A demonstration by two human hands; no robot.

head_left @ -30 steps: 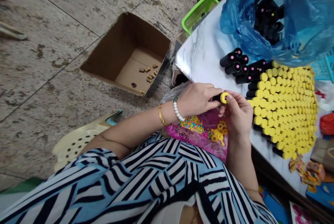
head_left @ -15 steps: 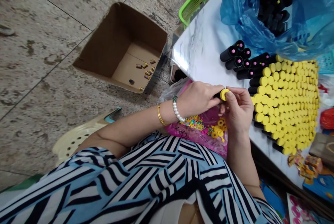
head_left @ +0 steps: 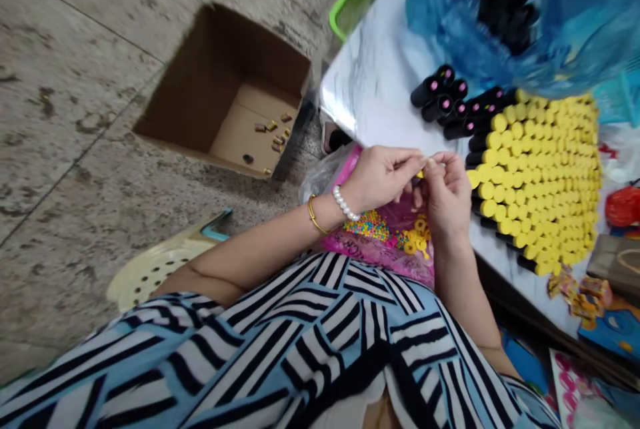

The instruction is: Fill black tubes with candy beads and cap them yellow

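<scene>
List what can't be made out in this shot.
Head view:
- The item between the left hand and right hand: the fingers hide it, leaving only a yellow sliver.
- The dark tubes inside the blue plastic bag: the plastic blurs them, so no count.
- The small pieces in the cardboard box: too small to identify.
</scene>
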